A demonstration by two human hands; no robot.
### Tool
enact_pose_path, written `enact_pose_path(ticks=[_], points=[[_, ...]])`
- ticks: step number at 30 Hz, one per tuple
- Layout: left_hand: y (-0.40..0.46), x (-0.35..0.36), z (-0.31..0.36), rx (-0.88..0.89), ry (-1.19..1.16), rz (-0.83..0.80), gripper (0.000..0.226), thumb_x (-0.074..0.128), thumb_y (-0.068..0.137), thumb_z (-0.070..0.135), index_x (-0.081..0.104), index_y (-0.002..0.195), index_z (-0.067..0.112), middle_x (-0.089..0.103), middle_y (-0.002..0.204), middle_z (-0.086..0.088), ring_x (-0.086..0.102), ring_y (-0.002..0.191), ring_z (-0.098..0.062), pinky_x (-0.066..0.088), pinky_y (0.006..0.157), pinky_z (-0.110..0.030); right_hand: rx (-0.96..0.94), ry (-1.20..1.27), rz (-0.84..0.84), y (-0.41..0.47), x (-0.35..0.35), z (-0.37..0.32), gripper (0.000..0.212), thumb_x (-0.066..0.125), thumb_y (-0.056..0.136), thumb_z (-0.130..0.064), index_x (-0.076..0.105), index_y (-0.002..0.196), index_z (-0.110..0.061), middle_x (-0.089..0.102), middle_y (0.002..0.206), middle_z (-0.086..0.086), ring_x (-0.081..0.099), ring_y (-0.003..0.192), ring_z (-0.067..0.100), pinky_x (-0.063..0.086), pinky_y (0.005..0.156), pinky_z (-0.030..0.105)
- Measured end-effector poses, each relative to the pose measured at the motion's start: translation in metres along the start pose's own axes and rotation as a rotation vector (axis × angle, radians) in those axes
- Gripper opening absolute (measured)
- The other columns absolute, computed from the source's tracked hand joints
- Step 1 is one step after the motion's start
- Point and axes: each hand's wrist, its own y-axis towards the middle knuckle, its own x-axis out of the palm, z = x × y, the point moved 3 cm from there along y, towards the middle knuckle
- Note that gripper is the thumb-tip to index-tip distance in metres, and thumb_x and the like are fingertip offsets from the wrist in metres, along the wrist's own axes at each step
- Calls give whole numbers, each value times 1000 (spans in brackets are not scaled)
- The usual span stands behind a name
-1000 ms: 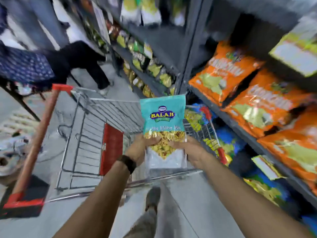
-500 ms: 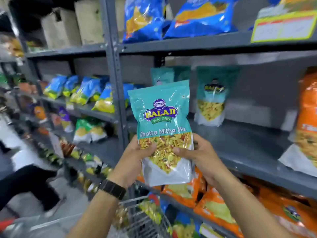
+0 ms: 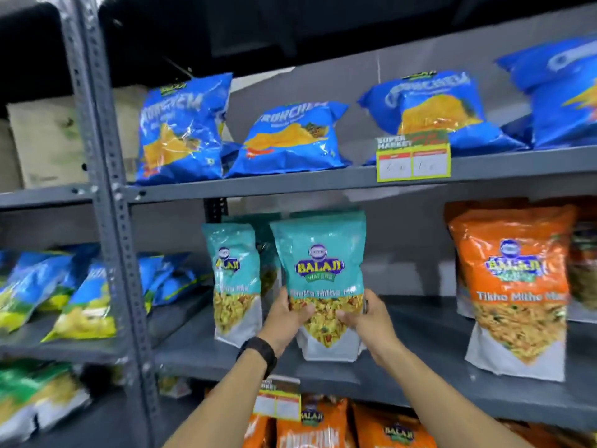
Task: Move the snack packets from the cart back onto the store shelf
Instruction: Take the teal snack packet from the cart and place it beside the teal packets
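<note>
1. Teal snack packet [image 3: 318,279] stands upright at the middle shelf [image 3: 420,321], gripped low down on both sides; a second ago it was held over the cart, and half a second ago it was raised in front of the shelving.
2. Left hand [image 3: 286,318] is closed round the packet's lower left edge, thumb across the clear window; a dark watch [image 3: 258,352] sits on that wrist.
3. Right hand [image 3: 366,321] is closed round the lower right edge, thumb in front and fingers behind.
4. Its white bottom looks to be at or just above the shelf board, so I judge the placing step nearly done, with only the release left.
5. At 9 o'clock from it, just beside, stands a matching teal packet [image 3: 235,279]; more teal tops show behind at 12 o'clock.
6. At 3 o'clock, well apart, an orange packet [image 3: 513,286] stands on the same board.
7. Blue chip bags [image 3: 184,130] lie on the shelf above, beside a price tag [image 3: 413,156].
8. Whether the base truly touches the board cannot be told, since the hands cover it.
9. No cart is in view now, so the remaining packets cannot be counted.
10. Edges of the view are blurred; small print is unreadable.
</note>
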Motion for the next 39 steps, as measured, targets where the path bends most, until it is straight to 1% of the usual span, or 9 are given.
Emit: enact_pose_path(ticks=[3,6,11,15,18,22,28,34,39], points=[[-1,4,-14,6,28,-15,42,73,94,18,57,129,34,69,130,13,61,131,-12,51,102,-27,-20,1,21,-3,-2,20,44,85,82,-9,65,116,-29,80,116,-4,75,113,20,61,91,34],[-16,-8,-10,91,58,116,40,72,94,21,55,128,32,68,123,11,65,117,-9,52,89,-20,-72,-145,118,-11,-2,26,76,89,78,-24,50,142,-33,71,133,-9,66,126,16,54,107,45],[-43,-93,-4,261,257,752,44,79,86,24,58,124,30,64,122,-3,63,112,-24,54,101,-52,-229,-516,331,-40,15,15,124,92,73,-37,8,165,-28,19,171,2,22,158,23,33,122,49],[-20,-137,-26,18,369,489,139,98,60,33,5,162,32,16,169,1,16,157,-23,22,128,-55,-353,-824,366,-39,48,18,146,89,59,-64,-10,162,-31,-4,173,14,7,160,38,28,122,62],[-8,-137,-37,-26,389,332,168,102,41,46,-16,160,40,4,173,5,10,160,-21,18,129,-54,-272,-868,351,-29,71,19,155,82,54,-78,-21,161,-33,-19,172,15,-4,161,43,25,118,73],[-4,-130,-45,-30,452,379,163,100,44,46,-14,160,40,20,166,-8,24,154,-31,31,124,-53,-246,-892,368,-17,86,24,154,85,57,-72,-21,161,-30,-23,170,15,-4,160,45,29,117,74],[-17,-124,-46,-33,694,590,158,92,49,61,-17,159,33,33,146,-24,39,136,-46,45,105,-55,-287,-957,395,-14,108,29,146,89,58,-60,-6,165,-26,-2,171,23,18,155,50,44,107,72],[-18,-130,-49,27,578,523,143,83,67,61,-28,155,41,1,172,-17,7,160,-35,16,126,-64,-281,-1061,371,-22,113,37,150,86,55,-68,-7,166,-28,-12,173,21,3,159,49,29,110,80],[-20,-130,-49,82,606,404,141,87,71,47,-27,155,46,13,167,-17,18,156,-34,24,126,-51,-280,-999,357,-18,110,39,144,88,67,-51,-18,162,-38,-17,171,20,6,157,51,42,107,75]])
